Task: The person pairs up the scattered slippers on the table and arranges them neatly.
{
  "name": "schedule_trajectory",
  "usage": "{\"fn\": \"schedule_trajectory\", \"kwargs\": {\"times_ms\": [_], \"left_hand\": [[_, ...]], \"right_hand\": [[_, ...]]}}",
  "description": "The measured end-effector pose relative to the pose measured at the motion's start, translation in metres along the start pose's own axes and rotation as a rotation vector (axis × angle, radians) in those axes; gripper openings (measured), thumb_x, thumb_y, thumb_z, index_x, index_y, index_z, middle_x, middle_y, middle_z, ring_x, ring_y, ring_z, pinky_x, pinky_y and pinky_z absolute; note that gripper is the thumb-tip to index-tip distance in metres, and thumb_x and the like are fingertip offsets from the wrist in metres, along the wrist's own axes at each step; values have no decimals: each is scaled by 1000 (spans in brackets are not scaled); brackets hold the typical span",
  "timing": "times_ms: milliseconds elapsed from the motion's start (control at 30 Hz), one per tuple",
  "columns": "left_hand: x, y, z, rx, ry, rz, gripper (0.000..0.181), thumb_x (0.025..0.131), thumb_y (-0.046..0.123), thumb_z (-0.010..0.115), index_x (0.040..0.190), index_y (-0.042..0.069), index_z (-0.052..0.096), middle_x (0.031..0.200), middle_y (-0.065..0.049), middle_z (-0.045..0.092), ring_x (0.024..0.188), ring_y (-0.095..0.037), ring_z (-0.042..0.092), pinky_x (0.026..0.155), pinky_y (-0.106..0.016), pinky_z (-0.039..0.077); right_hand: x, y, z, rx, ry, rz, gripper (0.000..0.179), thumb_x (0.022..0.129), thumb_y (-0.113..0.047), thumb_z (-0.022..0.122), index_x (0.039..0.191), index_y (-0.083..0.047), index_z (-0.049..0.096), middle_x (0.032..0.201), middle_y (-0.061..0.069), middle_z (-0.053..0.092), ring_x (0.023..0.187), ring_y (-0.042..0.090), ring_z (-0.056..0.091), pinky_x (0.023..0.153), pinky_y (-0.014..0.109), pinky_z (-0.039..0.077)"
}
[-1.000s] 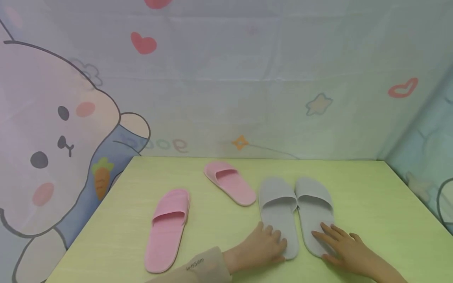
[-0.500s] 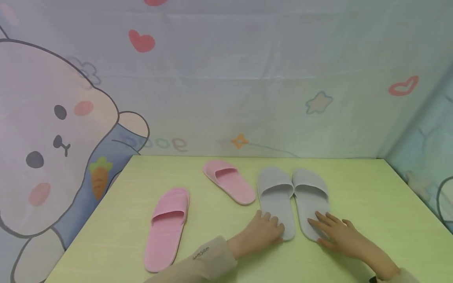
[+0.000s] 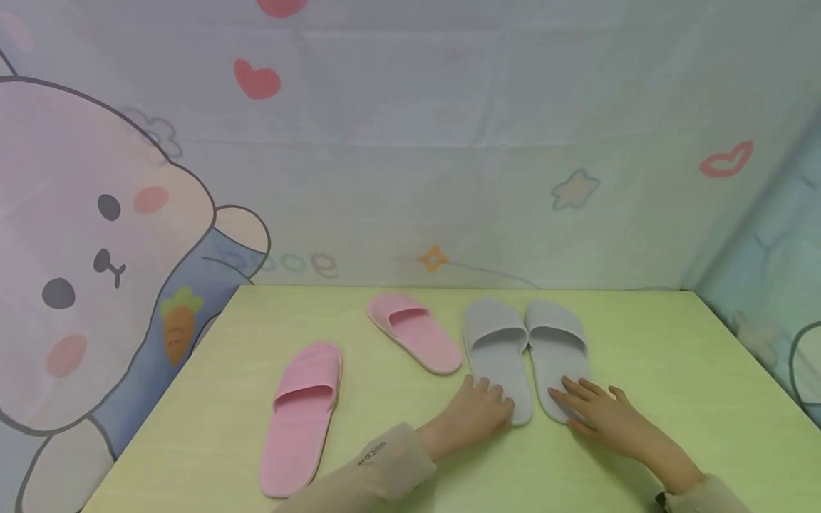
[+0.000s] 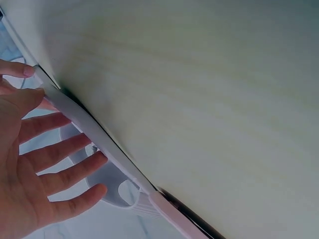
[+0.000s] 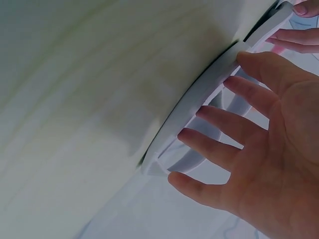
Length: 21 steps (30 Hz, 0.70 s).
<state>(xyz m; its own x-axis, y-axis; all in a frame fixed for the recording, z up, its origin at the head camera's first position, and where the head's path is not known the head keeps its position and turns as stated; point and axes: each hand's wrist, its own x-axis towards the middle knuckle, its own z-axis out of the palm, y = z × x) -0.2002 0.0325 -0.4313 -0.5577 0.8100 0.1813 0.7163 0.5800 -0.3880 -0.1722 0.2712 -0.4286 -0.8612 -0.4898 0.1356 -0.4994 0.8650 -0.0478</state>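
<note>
Two grey slippers lie side by side on the table, toes pointing away and straps meeting at the inner edges. On the heel half of the left grey slipper (image 3: 495, 363) rests my left hand (image 3: 477, 413), its fingers spread over the insole. My right hand (image 3: 599, 417) touches the heel half of the right grey slipper (image 3: 556, 356) with extended fingers. In the left wrist view, the thumb of the left hand (image 4: 45, 164) is at the slipper's heel edge. The right wrist view shows the right hand (image 5: 259, 129) with fingertips along the sole and its thumb at the heel rim.
One pink slipper (image 3: 298, 442) lies at the left of the yellow-green table (image 3: 359, 399), near my left sleeve (image 3: 385, 467). Another pink slipper (image 3: 426, 342) lies slanted further back, its heel close to the left grey slipper. A printed cloth (image 3: 398, 178) hangs behind the table.
Both grey slippers have slid away from me toward the back of the table and slightly left, my hands moving with them. The pink slippers stay where they were.
</note>
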Motion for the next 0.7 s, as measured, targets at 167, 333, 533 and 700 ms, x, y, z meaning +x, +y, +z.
{"fn": "schedule_trajectory", "kwargs": {"times_ms": [167,333,533,700], "left_hand": [[3,-1,2,-12,-1,-9,26,88,44,46,94,23,61,81,6,58,73,-10,49,72,-30,43],[5,-2,1,-19,-24,-24,25,89,44,46,95,24,60,82,5,59,74,-10,50,72,-30,42],[7,-3,0,7,-31,-41,25,88,44,47,94,24,61,81,6,59,71,-9,49,70,-29,41],[8,-4,-1,38,-10,-49,26,89,43,46,92,23,62,78,6,58,69,-10,50,68,-29,42]], "right_hand": [[4,0,2,-15,14,-12,45,80,-20,63,123,-13,53,125,16,53,110,37,51,77,65,38],[6,0,3,-27,19,-11,44,79,-19,63,122,-12,53,125,16,53,110,36,51,77,65,38],[8,-1,2,-21,14,0,45,79,-18,63,123,-12,53,125,16,53,110,37,51,77,65,38],[11,-2,2,-22,-3,14,45,80,-18,63,123,-11,52,126,15,53,109,36,52,78,65,37]]}}
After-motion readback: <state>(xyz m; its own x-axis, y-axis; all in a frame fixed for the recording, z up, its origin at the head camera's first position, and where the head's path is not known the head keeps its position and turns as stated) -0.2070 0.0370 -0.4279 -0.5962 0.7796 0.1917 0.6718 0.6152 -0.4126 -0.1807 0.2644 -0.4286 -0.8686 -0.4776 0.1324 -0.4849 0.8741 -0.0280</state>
